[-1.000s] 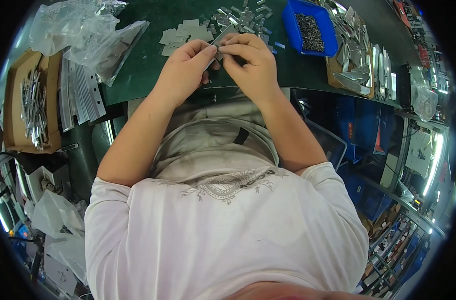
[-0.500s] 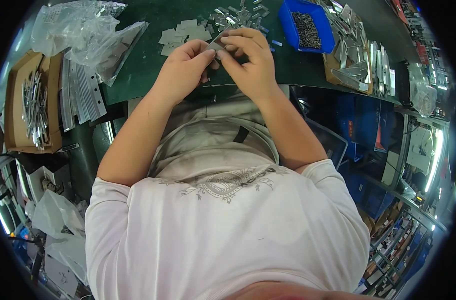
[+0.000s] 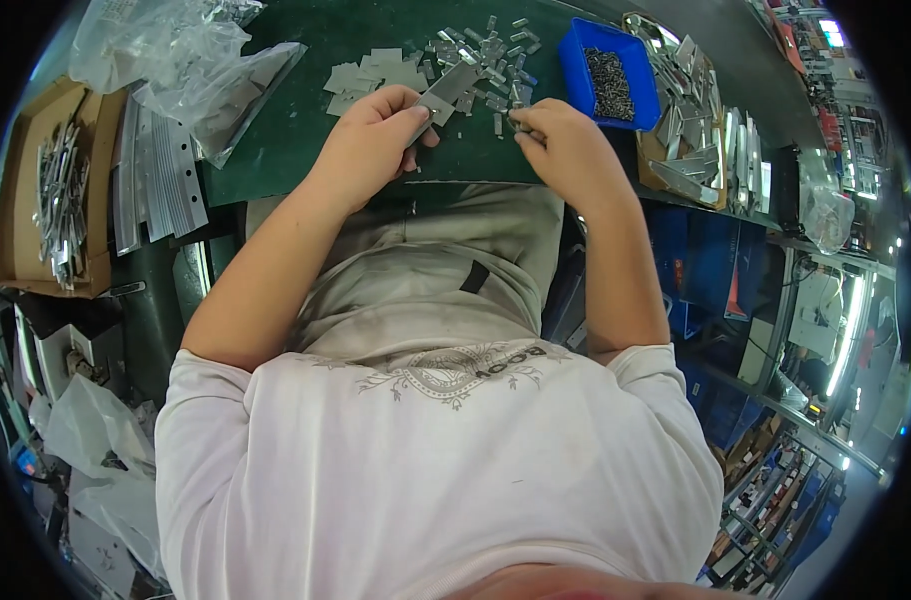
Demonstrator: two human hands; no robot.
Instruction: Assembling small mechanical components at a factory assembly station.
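Observation:
My left hand (image 3: pixel 385 135) is closed on a flat metal plate (image 3: pixel 449 86), which slants up and to the right from my fingers. Over the table's right part, my right hand (image 3: pixel 567 147) has thumb and fingers pinched together. What they hold, if anything, is too small to make out. Just beyond my hands lie a heap of small metal pieces (image 3: pixel 497 60) and a loose pile of thin grey square plates (image 3: pixel 375 75). To the right of them stands a blue bin (image 3: pixel 572 75) with many small dark screws (image 3: pixel 609 82) inside.
A cardboard box (image 3: pixel 94 200) of metal strips is at the left, beside long punched metal bars (image 3: pixel 170 170). Clear plastic bags (image 3: pixel 175 70) lie at the back left. Another box (image 3: pixel 712 198) of metal parts stands right of the bin. The green table (image 3: pixel 275 150) ends before my lap.
My right hand has moved away from my left, to the right and slightly nearer me. The left hand keeps the metal plate, which is now more exposed. The view has shifted slightly.

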